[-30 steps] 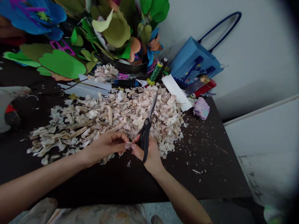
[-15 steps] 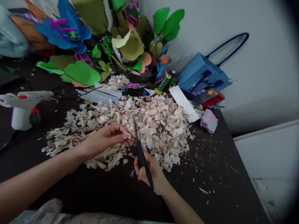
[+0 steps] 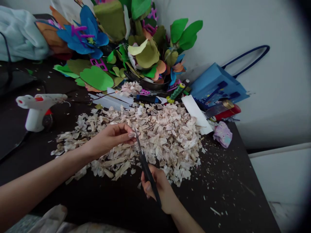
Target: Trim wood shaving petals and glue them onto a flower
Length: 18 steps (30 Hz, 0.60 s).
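My right hand (image 3: 157,187) is shut on a pair of black-handled scissors (image 3: 147,171), whose narrow blades point up and to the left. Their tip sits just right of my left hand (image 3: 110,137). Those left fingers are curled together above a pile of pale, shredded wood-like scraps (image 3: 165,145), and no scrap shows between them. The pile spreads over a dark tabletop (image 3: 97,207), with loose bits around it. Part of the pile lies under both hands.
Foam flowers and leaves in a metal bowl (image 3: 148,83) rise behind the pile. A hot glue gun (image 3: 37,110) stands left, with glue sticks (image 3: 111,100) nearby. A green thread spool (image 3: 177,92), white strip (image 3: 195,113), blue bag (image 3: 216,84) and crumpled lilac paper (image 3: 223,134) lie right.
The scissors have dropped toward me and tilted, and my hands have moved apart since a second ago. The whole view has slid right and down, bringing the glue gun fully in.
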{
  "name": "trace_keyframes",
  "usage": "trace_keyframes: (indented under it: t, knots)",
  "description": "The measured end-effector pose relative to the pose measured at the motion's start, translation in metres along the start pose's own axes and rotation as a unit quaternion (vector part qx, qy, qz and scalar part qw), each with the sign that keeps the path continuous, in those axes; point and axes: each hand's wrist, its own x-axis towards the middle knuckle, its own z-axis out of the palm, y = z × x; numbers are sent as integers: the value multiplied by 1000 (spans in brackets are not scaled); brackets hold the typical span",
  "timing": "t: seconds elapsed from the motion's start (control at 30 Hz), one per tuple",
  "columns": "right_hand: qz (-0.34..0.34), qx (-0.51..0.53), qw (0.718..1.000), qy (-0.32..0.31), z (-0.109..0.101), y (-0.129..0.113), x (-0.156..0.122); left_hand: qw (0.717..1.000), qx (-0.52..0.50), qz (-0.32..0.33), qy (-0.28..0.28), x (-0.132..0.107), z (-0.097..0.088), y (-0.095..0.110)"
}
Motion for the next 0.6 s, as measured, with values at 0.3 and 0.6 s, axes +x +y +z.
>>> trace_keyframes:
  t: [0.3, 0.6]
  knots:
    - [11, -11, 1000, 10, 0, 0, 0, 1000, 18, -2, 12, -1, 0, 3]
    - [19, -22, 1000, 11, -1, -1, 0, 999, 46, 0, 16, 0, -1, 2]
